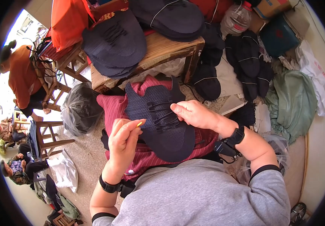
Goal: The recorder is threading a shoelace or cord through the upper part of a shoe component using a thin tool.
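A dark navy mesh shoe upper (173, 141) lies over my lap, with black lace strands running across its middle. My right hand (194, 114) is closed at the upper's right edge, thumb on top by the laces; its curled fingers are partly hidden. Left of the upper and apart from its mesh, my left hand (124, 137) pinches a small, thin yellow piece (139, 124) between thumb and fingers. What the piece belongs to is too small to tell. Beneath the upper is a dark red pinstriped cloth (111, 109).
A wooden bench (170, 47) ahead bears stacked dark uppers (113, 43) and a tied bundle (177, 19). More tied bundles (249, 56) lie to the right, near a green cloth sack (292, 101). Leftward are a black plastic bag (80, 109), wooden stools (49, 139) and several seated people.
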{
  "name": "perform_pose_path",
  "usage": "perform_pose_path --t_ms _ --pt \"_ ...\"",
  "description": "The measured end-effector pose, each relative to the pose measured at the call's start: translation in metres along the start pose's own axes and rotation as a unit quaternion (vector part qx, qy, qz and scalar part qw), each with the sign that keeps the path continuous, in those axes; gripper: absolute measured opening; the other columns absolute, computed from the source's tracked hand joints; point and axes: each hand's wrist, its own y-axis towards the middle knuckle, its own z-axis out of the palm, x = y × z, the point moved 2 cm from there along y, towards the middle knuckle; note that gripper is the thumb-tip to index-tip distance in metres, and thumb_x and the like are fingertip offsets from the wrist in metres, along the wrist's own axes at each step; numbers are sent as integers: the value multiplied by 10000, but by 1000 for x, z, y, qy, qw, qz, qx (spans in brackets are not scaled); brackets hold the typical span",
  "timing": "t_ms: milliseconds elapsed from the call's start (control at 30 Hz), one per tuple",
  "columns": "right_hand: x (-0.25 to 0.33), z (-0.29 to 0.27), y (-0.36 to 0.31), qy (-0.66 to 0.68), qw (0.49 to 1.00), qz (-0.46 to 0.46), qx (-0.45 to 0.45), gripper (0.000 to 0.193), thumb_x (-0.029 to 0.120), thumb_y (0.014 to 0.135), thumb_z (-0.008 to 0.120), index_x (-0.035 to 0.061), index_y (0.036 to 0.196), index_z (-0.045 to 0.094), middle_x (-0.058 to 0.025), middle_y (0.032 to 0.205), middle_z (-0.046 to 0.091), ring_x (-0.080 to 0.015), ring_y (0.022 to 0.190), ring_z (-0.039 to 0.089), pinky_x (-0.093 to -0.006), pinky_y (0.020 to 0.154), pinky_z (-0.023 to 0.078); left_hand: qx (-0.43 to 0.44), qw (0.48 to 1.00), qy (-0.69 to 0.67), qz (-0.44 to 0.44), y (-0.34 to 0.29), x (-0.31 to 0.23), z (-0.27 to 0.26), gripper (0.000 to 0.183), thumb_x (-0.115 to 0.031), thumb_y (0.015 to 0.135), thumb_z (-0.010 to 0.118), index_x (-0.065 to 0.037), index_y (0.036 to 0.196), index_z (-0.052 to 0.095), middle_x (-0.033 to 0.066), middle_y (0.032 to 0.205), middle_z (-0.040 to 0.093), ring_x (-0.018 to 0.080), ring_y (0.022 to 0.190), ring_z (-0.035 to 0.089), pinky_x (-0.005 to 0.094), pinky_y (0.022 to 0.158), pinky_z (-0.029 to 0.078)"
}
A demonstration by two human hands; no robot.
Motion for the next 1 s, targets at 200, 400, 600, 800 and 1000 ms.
perform_pose_path --t_ms 200,400,600,800,1000 --pt "0 -5 -8 -31 996 -60 52 460 446 1043 605 30 847 586 -53 696 605 -177 627 555 -342 599 469 6 998 -4 -63 7 4 9 187 47 1003 560 25 1128 698 76 901 636 143 716 568 258 663 464" --pt "-5 -4 -6 9 999 -47 7 445 426 1040 618 28 844 589 -52 706 615 -172 622 558 -338 593 469 -5 998 30 -63 3 14 11 168 50 1003 557 23 1109 685 79 861 618 148 717 556 266 655 446" --pt "1 -10 -9 1 1000 -1 13 445 422 1027 638 24 832 588 -81 703 629 -174 613 591 -352 595 490 -17 997 49 -56 2 16 14 138 55 926 660 15 1056 639 132 961 567 260 797 600 345 670 499" --pt "30 -6 -15 -159 968 -154 -116 281 238 890 779 58 1035 620 -98 928 625 -231 826 649 -359 715 518 -4 995 36 -93 -2 18 19 159 69 891 696 10 1021 625 134 954 561 273 788 620 353 672 523" --pt "40 3 -11 -270 900 -305 -157 431 113 782 819 85 1177 649 -48 1107 586 -251 1037 577 -408 964 450 -5 995 19 -99 5 18 20 147 87 884 693 15 984 612 139 953 564 280 789 639 351 679 545"
